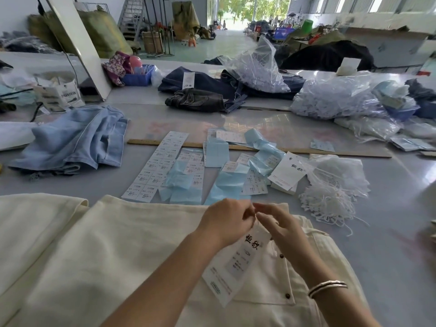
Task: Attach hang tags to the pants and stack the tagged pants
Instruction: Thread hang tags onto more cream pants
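I'm pinching the hang tag [238, 263] top with both my left hand [226, 220] and right hand [276, 223] over the cream pants [118, 244]. I'm judging the loop should be pulled snug before releasing.

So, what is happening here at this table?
A person is fixing a hang tag to cream pants lying on the table. Both hands, left hand and right hand, pinch at the top of the tag, probably on its string. More tags, a pile of strings and label sheets lie beyond. Blue jeans lie to the left.
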A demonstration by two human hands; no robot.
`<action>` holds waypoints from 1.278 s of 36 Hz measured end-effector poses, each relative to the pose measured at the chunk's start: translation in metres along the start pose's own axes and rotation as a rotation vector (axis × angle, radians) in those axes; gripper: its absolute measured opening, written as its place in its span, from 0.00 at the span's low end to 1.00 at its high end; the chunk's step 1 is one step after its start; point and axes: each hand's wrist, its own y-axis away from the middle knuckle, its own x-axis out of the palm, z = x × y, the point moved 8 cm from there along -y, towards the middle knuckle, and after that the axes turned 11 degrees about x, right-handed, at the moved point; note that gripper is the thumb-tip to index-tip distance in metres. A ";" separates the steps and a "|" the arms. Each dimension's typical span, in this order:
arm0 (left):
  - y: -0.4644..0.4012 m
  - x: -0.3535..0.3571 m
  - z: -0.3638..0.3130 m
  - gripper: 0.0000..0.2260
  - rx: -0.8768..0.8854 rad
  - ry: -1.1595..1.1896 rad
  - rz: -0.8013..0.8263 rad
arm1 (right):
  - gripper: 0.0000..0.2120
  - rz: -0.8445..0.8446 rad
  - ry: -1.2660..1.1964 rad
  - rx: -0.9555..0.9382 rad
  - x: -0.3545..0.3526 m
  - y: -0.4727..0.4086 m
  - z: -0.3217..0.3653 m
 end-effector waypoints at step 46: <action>-0.028 0.095 -0.042 0.06 -0.165 0.749 -0.262 | 0.04 -0.523 0.008 0.093 -0.094 0.031 -0.050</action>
